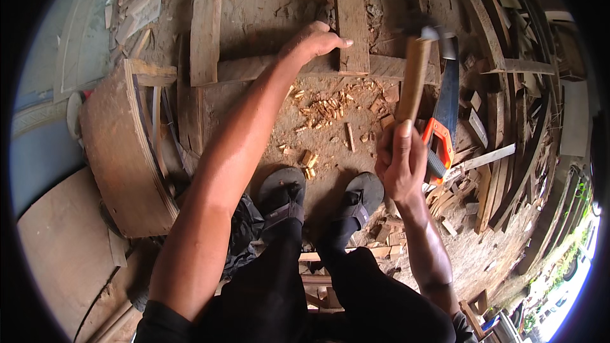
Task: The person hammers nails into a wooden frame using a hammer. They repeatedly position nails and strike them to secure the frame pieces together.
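Dirt floor (279, 0) bearing joined planks (352, 22), scattered wood chips (324, 109), an orange-handled handsaw (445, 114) and a curved plywood piece (121, 152).

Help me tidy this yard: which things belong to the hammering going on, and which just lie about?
In use:
right hand gripping the hammer
left hand pressing on the wooden frame

Lying about:
handsaw
wood chips
curved plywood piece

Hammer head (424, 25) motion-blurred, shape unclear.

Orange-handled saw (443, 121), brown-handled hammer (414, 73), black sandals (283, 190).
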Action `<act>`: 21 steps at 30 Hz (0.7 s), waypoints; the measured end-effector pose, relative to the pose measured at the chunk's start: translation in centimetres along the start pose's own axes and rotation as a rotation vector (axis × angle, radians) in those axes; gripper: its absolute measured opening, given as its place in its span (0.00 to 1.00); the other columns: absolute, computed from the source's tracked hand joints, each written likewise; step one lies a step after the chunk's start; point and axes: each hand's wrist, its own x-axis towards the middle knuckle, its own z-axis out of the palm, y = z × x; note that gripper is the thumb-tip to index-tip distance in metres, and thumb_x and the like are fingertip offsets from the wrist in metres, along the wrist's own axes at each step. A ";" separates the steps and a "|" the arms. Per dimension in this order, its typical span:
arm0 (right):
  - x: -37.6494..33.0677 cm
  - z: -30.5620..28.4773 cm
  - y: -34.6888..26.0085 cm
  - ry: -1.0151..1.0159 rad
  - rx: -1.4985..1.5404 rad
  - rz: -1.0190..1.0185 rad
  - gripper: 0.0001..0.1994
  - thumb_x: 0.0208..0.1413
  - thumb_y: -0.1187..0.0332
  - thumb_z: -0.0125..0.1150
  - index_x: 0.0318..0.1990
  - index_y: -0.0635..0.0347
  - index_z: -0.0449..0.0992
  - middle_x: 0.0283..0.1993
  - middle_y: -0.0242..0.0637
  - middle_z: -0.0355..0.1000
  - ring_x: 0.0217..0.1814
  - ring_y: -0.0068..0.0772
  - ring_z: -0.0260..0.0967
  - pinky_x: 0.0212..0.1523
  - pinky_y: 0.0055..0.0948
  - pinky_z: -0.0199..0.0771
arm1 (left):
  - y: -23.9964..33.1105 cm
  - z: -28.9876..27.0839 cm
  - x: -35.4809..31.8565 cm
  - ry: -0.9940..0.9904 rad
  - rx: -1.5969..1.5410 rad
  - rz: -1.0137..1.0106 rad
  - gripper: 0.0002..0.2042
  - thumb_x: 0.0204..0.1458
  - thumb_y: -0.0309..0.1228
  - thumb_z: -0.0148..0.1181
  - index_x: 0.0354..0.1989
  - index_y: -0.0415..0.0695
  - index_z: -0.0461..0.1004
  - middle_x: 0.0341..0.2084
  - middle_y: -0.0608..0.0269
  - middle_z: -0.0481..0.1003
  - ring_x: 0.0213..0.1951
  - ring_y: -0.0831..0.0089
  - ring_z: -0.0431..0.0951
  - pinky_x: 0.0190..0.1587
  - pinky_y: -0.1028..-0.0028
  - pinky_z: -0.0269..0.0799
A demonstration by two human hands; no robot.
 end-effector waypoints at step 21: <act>6.7 -3.5 -6.8 -0.236 -0.485 0.117 0.25 0.74 0.47 0.42 0.45 0.64 0.72 0.20 0.26 0.60 0.13 0.17 0.56 0.12 0.24 0.58 | 0.9 -0.5 -0.1 -0.181 -0.252 -0.239 0.34 0.47 0.52 0.73 0.57 0.39 0.77 0.65 0.46 0.68 0.70 0.57 0.60 0.68 0.58 0.58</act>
